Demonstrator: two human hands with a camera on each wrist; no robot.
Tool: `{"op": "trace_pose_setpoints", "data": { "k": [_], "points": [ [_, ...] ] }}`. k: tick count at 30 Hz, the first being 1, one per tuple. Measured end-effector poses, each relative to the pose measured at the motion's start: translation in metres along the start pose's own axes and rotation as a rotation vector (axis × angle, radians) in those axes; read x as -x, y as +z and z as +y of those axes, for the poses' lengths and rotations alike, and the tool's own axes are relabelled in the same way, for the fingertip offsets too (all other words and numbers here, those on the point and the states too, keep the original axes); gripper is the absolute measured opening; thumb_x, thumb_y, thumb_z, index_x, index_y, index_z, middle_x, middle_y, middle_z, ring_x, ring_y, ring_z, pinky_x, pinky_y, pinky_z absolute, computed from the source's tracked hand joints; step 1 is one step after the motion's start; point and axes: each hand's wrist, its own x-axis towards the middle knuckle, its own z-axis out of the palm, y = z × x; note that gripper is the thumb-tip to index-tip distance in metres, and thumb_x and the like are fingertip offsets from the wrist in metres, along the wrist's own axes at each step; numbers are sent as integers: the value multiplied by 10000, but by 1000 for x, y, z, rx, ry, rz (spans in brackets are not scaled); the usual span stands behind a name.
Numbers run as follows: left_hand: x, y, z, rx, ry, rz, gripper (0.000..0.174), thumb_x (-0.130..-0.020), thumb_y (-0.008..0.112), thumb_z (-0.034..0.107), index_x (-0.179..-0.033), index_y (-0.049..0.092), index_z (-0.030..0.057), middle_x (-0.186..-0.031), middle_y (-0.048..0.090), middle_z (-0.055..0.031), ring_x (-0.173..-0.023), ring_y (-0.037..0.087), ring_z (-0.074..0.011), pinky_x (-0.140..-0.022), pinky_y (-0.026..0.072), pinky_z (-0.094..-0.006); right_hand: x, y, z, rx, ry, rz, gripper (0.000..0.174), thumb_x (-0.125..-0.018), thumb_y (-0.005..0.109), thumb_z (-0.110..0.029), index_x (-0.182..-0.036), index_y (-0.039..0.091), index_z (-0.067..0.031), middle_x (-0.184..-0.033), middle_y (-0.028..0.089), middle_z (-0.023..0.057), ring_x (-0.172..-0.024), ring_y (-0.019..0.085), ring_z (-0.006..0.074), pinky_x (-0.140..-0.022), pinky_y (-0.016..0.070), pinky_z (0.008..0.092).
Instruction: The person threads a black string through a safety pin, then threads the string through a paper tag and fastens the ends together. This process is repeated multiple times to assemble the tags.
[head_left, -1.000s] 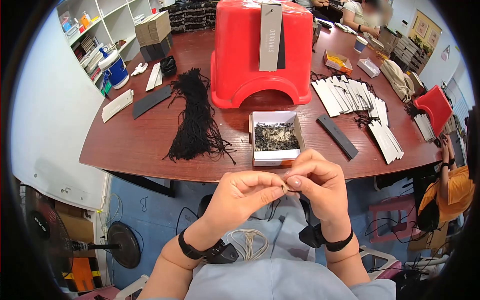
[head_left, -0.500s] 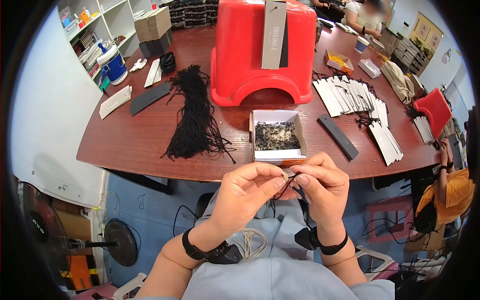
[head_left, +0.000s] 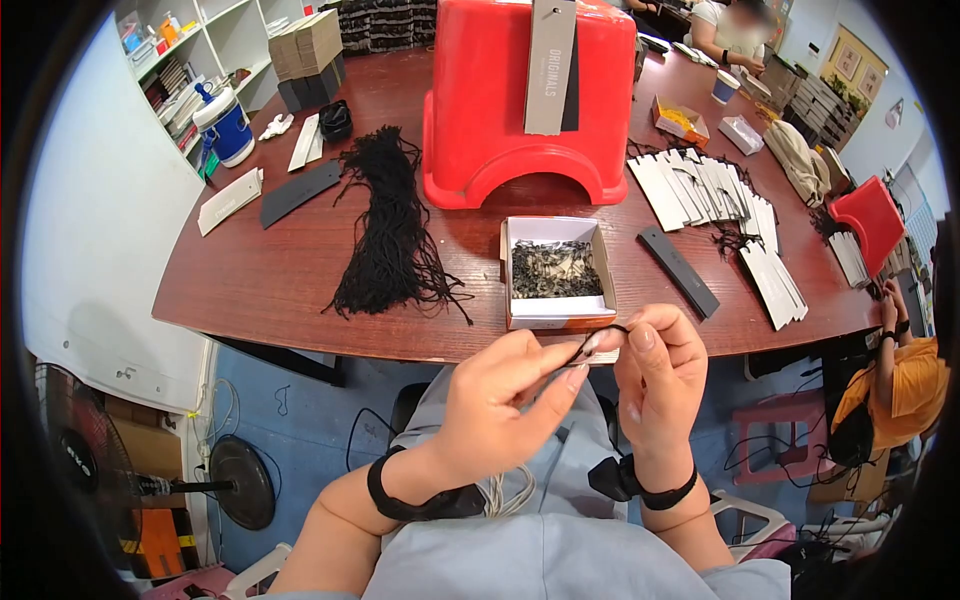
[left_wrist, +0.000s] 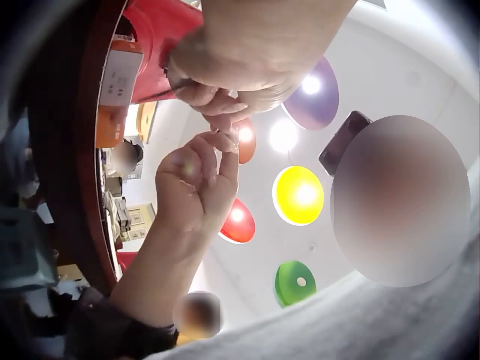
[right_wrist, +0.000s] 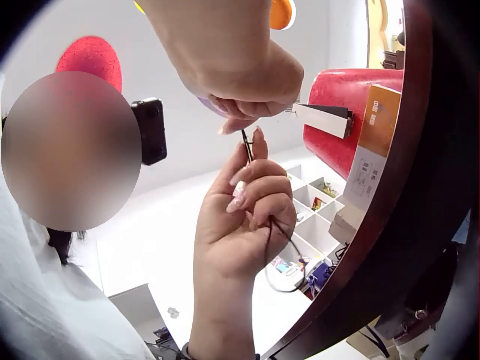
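Black cord (head_left: 601, 329): positioned between the fingertips, at 2 o'clock from the left hand (head_left: 495, 400) and between 10 and 11 o'clock from the right hand (head_left: 660, 385). Both grips are closed, thumb and finger pinching it. Box (head_left: 558, 309): 11 o'clock from cord.

We wear pale blue-grey clothing (head_left: 540, 560), bottom centre of head view, plain cloth, fine seam down middle. Forearms (head_left: 330, 535) bare. Black left wristband (head_left: 380, 490), black right wristband (head_left: 672, 492), each with chunky black module (head_left: 610, 480).
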Motion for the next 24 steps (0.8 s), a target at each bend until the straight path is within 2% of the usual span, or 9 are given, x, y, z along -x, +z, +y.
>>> {"op": "trace_pose_setpoints", "data": {
  "k": [2,5,9,11,15,17,19,20,24],
  "points": [
    [-1,-3,3,-198,114,10,166,-716,587,28,-876,580,-13,-589,439,-40,-464,451,-119,-406,350,-239,0,-2,8,-14,-47,-24,92,-825,488,-69,-869,487,12,-775,611,148,-448,461,14,-339,300,148],
    [-6,-9,2,-487,268,-29,196,-674,593,5,-869,574,0,-576,415,-50,-474,462,-164,-409,363,-260,0,-2,19,636,-497,-55,118,-762,529,42,-878,505,34,-814,613,124,-633,583,110,-524,462,205],
    [-8,-22,2,-593,291,-98,211,-663,604,12,-868,558,2,-585,434,-44,-487,477,-180,-424,384,-277,-3,0,21,935,-646,-132,120,-698,582,52,-804,543,13,-744,597,86,-518,520,104,-464,413,199],
    [-7,-23,1,-565,263,-128,217,-669,605,16,-878,552,0,-600,462,-48,-504,494,-181,-433,395,-268,-3,0,19,890,-501,-115,124,-688,587,51,-797,550,3,-688,573,74,-466,465,110,-430,375,198],
    [-10,-26,6,-185,-87,-83,220,-705,597,9,-915,535,-12,-680,551,-73,-592,545,-101,-479,406,-213,-6,1,19,816,-494,-193,95,-712,585,22,-800,559,-1,-655,551,48,-492,466,83,-435,362,190],
    [-12,-26,5,-91,-219,-170,216,-722,590,5,-927,527,-22,-708,579,-75,-626,550,-70,-503,408,-193,-2,-3,23,501,-180,-186,59,-750,574,-17,-806,564,-1,-659,550,17,-535,462,49,-444,348,172],
    [-11,-20,-6,457,-391,-180,180,-751,570,0,-922,529,-41,-716,590,-38,-644,514,-31,-541,401,-177,-1,0,17,324,-45,-200,59,-766,568,-39,-811,565,-1,-672,546,3,-552,456,38,-453,343,164],
    [-11,-19,-8,455,-391,-180,180,-751,570,0,-922,529,-41,-716,590,-38,-644,514,-31,-541,401,-177,-1,0,15,144,86,-209,70,-782,562,-62,-817,565,-2,-685,542,-11,-569,451,26,-462,338,157],
    [-10,-17,-16,656,-557,-274,147,-771,556,15,-907,541,-40,-733,587,-20,-652,505,-26,-581,401,-157,-4,-10,13,132,197,-229,83,-789,559,-80,-823,564,-5,-717,543,-10,-576,454,31,-483,343,154]
  ]
}}
